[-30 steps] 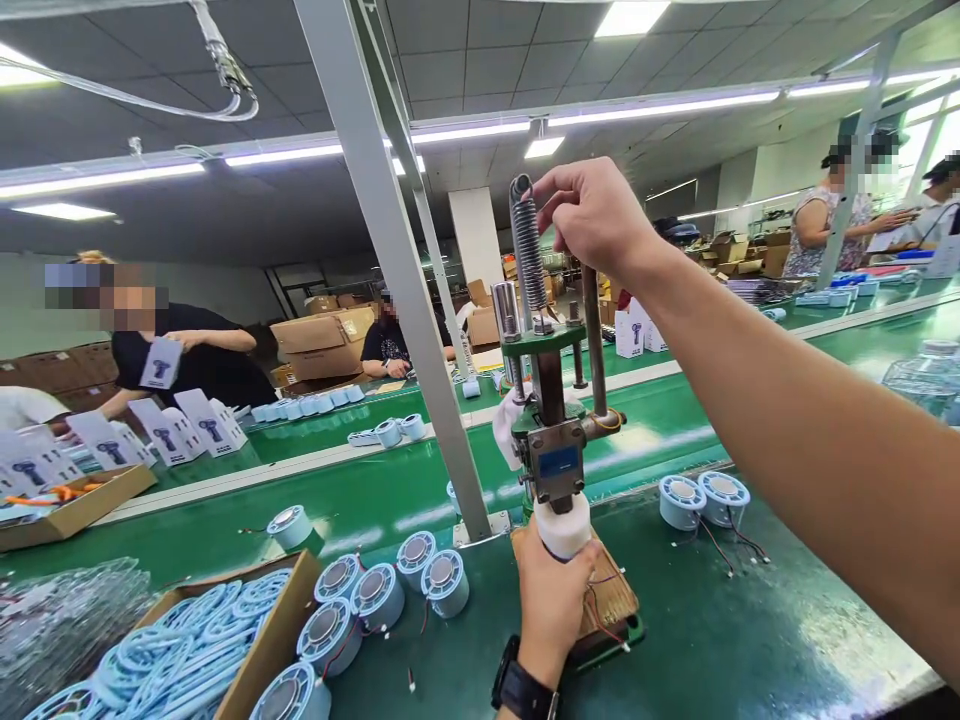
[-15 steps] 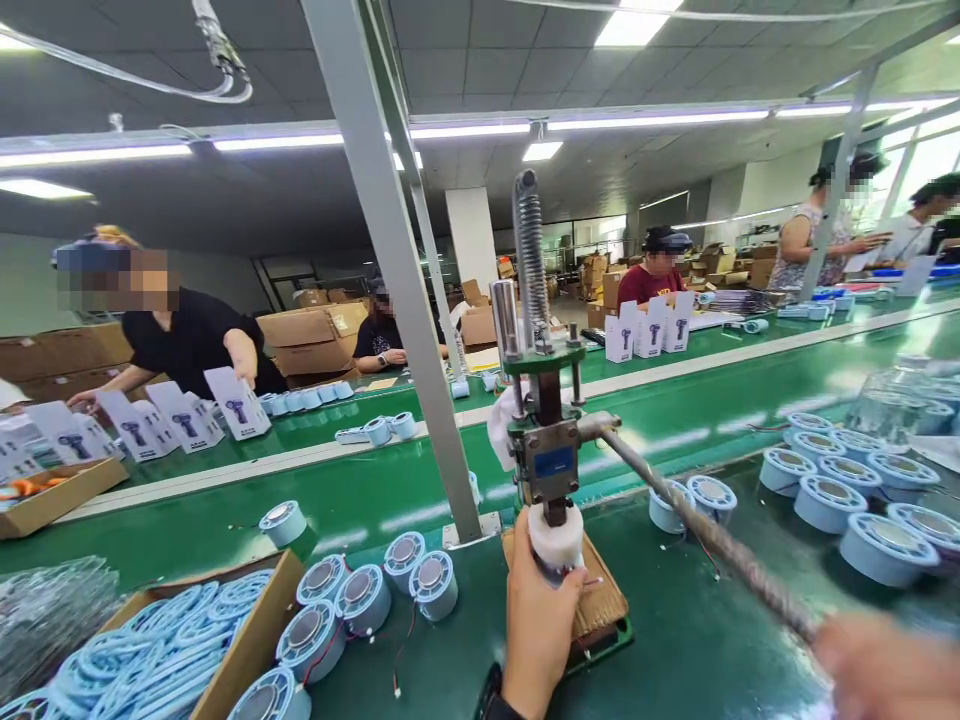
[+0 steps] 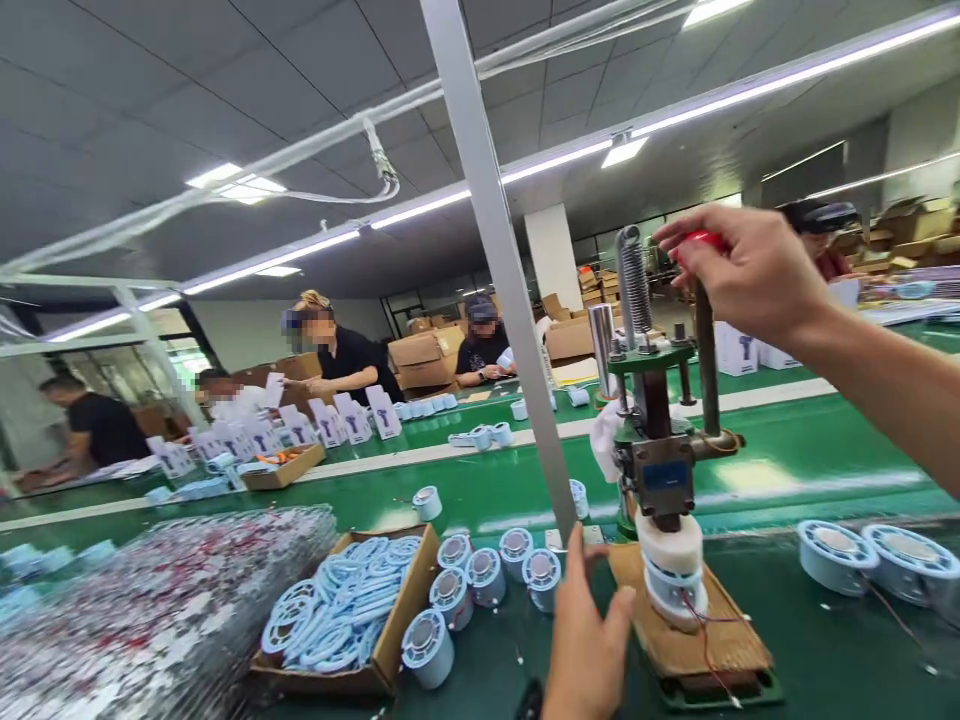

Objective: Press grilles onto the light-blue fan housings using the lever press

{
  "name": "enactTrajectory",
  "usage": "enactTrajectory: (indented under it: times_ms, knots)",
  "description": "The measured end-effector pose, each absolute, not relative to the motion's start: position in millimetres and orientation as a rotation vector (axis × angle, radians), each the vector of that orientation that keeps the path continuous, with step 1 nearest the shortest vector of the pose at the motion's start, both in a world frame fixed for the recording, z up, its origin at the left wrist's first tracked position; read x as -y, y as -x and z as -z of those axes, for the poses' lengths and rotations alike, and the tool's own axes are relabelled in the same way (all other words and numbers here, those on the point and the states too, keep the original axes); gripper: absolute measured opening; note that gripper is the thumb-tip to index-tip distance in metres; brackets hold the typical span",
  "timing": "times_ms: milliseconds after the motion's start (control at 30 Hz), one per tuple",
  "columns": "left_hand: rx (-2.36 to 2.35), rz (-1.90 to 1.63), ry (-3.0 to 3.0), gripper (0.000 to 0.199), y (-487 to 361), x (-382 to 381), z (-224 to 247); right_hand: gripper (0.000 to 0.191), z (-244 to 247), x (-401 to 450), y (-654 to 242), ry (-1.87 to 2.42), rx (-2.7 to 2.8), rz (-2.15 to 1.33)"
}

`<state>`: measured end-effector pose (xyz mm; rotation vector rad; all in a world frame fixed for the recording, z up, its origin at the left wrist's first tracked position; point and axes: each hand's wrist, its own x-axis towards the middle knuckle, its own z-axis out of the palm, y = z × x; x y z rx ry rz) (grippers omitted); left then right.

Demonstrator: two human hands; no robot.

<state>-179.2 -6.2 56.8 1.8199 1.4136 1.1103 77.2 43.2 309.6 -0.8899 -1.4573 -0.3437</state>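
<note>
A hand-operated press (image 3: 664, 470) stands in front of me, its lever (image 3: 706, 360) raised upright. My right hand (image 3: 739, 265) is closed round the red knob (image 3: 705, 240) at the lever's top. Beneath the ram sits a white block (image 3: 670, 545), with a light-blue round motor housing (image 3: 675, 592) under it on a cardboard-covered base (image 3: 720, 640). Thin red and dark wires trail from that housing. My left hand (image 3: 589, 635) is just left of the base, fingers apart and holding nothing.
Several blue housings (image 3: 450, 595) stand left of the press beside a carton (image 3: 386, 665) of blue rings. Two more housings (image 3: 911, 558) are at the right. A grey post (image 3: 510, 260) rises behind my left hand. Co-workers (image 3: 352, 355) sit across the green conveyor (image 3: 480, 480).
My right hand has swung the lever from low at the right up to vertical. My left hand has let go of the piece under the ram and opened beside it. The view has turned left.
</note>
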Motion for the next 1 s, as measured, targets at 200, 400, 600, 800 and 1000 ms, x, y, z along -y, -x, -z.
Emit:
enactTrajectory:
  times_ms: [200, 400, 600, 800, 1000]
  knots:
    - [-1.876, -1.155, -1.987, 0.044, 340.6, -39.9, -141.6, 0.067, -173.3, -12.9, -47.8, 0.664, 1.132, 0.123]
    - [-2.004, -0.631, -2.112, 0.033, 436.5, -82.5, -149.6, 0.089, -5.2, 6.1, 4.8, 1.173, 1.171, -0.615]
    - [-2.067, -0.273, -2.305, 0.040, 448.4, -104.6, -144.2, 0.076, -11.3, -11.3, 37.4, 1.099, 0.999, -0.549]
    - [-2.078, -0.177, -2.391, 0.034, 463.8, -116.1, -139.0, 0.051, 0.1, -30.1, -14.7, 1.619, 1.319, 0.064]
    - [-2.124, -0.064, -2.415, 0.035, 464.3, -108.0, -144.7, 0.042, 17.3, -30.0, -93.1, 1.744, 1.692, 0.289]
